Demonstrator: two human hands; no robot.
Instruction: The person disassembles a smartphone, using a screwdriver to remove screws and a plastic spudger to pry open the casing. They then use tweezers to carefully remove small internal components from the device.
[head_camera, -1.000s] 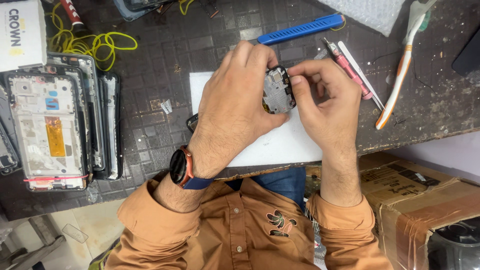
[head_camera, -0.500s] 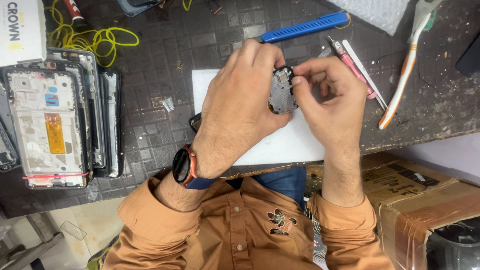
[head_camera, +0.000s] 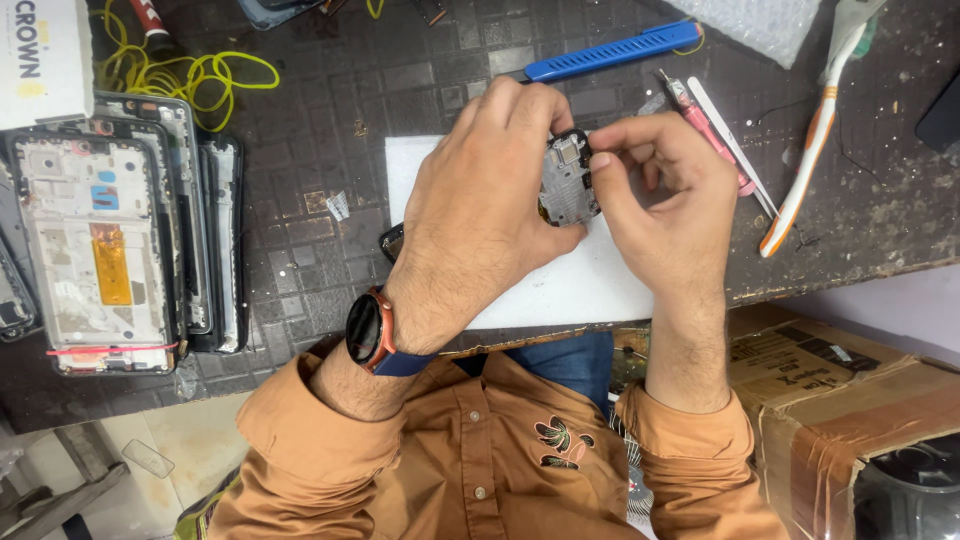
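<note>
Holding a small dark phone part (head_camera: 568, 182) between them, both hands meet above a white sheet (head_camera: 560, 285) on the dark table (head_camera: 300, 240). Left hand (head_camera: 480, 200): curled around the part from the left, thumb under its lower edge, fingers arched over the top. Right hand (head_camera: 665, 195): forefinger and thumb pinched on the part's right edge, other fingers folded. Part sits upright between the hands, raised a little above the sheet; it may be a small circuit board with a frame, detail too fine to settle. Left wrist carries a watch (head_camera: 368, 330) with red rim and blue strap.

Surroundings:
- Stack of phone frames (head_camera: 110, 230) at far left, top one pale grey with an orange rectangular label near its middle and a small blue one above it; red band across the lower end.
- White box (head_camera: 40, 60) at top left corner, dark printing on its face.
- Yellow wire (head_camera: 190, 72) coiled just right of the box.
- Blue tool (head_camera: 605, 50) lying above the hands.
- Pink pen-shaped tool (head_camera: 705, 125) and white tweezers (head_camera: 740, 150) just right of the right hand.
- Toothbrush (head_camera: 810, 150), white and orange, further right.
- Brown cardboard box (head_camera: 840, 400) at lower right, off the table, sealed with brown tape, a white label strip on top.
</note>
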